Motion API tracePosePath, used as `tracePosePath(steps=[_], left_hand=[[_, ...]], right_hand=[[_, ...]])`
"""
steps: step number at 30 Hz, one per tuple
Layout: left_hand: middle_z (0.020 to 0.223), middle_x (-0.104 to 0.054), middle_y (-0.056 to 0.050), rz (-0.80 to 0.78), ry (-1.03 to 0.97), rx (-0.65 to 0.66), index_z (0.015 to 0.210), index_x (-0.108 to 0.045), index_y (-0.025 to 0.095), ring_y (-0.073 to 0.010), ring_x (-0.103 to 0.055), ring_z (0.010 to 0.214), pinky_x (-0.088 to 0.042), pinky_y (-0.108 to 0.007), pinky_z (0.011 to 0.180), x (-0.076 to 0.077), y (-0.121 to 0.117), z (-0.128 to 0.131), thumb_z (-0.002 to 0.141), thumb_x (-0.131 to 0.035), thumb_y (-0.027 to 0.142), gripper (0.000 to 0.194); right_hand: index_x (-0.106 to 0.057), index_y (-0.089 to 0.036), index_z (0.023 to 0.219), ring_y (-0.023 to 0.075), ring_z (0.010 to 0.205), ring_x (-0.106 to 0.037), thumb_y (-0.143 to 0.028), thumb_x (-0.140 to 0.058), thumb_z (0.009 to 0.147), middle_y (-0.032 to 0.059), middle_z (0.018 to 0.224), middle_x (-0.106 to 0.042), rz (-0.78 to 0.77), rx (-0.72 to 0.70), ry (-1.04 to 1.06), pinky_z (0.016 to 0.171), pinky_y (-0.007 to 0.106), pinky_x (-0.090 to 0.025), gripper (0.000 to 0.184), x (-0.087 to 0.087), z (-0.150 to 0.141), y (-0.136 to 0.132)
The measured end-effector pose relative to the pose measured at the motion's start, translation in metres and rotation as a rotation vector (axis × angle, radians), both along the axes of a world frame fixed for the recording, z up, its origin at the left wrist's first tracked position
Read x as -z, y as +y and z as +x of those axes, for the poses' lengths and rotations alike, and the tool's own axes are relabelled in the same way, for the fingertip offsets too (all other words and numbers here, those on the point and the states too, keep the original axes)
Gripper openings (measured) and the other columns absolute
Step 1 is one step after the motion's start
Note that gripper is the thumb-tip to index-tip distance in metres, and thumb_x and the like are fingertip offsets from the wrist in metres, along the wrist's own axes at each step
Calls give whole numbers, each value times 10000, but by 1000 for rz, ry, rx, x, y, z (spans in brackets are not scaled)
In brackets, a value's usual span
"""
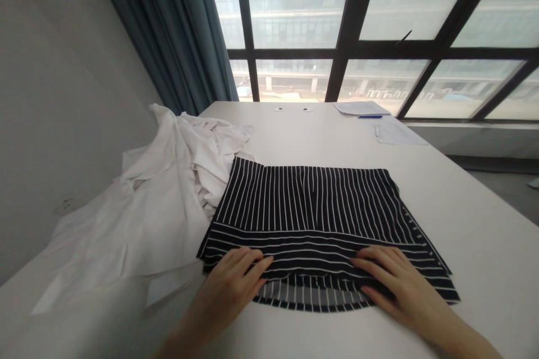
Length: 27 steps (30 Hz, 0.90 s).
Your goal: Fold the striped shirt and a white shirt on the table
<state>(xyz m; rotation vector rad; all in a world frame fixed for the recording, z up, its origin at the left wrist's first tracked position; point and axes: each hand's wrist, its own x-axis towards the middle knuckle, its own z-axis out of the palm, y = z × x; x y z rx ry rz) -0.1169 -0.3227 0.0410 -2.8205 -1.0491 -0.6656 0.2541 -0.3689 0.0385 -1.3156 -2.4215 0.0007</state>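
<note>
A folded black cloth garment with thin white stripes [311, 199] is laid on the smooth white table [303, 140] beside a crumpled white cloth heap [155, 219], its near band [311, 242] touched by the left hand [236, 277] and the right hand [393, 280], which are set apart, though whether fabric is pinched cannot be told.

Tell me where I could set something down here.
Bare tabletop lies between the striped garment and the papers, and right of the garment. White cloth crowds the left; nearer, the left hand and right hand touch the garment.
</note>
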Motion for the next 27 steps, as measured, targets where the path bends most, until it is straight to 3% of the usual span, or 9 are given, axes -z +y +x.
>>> tracePosePath(steps=[4, 11, 17, 21, 24, 27], left_hand=[[997, -676, -77, 3, 27, 3, 1187, -619, 194, -220, -634, 901, -534, -382, 807, 8, -1, 4, 937, -555, 260, 266], [837, -681, -35, 96, -102, 55, 979, -670, 182, -160, -619, 787, -507, -300, 756, -7, 5, -8, 973, -473, 143, 201], [694, -642, -12, -8, -28, 127, 813, -663, 192, -146, -595, 693, -477, -267, 662, -11, 15, -17, 985, -494, 266, 252], [729, -661, -17, -6, -62, -75, 786, -657, 189, -150, -603, 707, -467, -269, 707, -12, 23, -42, 990, -472, 279, 290], [780, -668, -29, 8, -109, -341, 820, -646, 182, -169, -612, 729, -447, -281, 709, -17, 27, -65, 989, -447, 342, 306], [720, -625, -15, -142, -80, -520, 746, -613, 191, -175, -586, 659, -417, -274, 621, -23, 29, -82, 960, -448, 477, 394]], right_hand=[[-631, -257, 1248, 208, 1016, -645, -219, -530, 931, 71, 1112, -692, 41, -66, -28, 879, 365, -539, 334, 9, -4, 0], [-656, -238, 1221, 204, 973, -649, -214, -490, 960, 81, 1064, -712, 56, -133, 59, 826, 348, -539, 310, -1, 8, 3], [-737, -316, 1067, 222, 1012, -642, -259, -567, 922, 73, 1109, -688, -116, -89, 70, 842, 371, -547, 231, -4, 9, 1], [-760, -298, 957, 243, 1033, -634, -331, -529, 933, 71, 1116, -684, -169, 24, 139, 879, 391, -539, 234, -4, 23, 0], [-743, -281, 943, 250, 973, -646, -420, -455, 951, 66, 1057, -694, -84, 291, 234, 863, 415, -531, 319, 2, 48, 4], [-699, -231, 956, 284, 890, -654, -561, -424, 909, 97, 987, -687, -38, 576, 270, 809, 443, -523, 432, 11, 76, 10]])
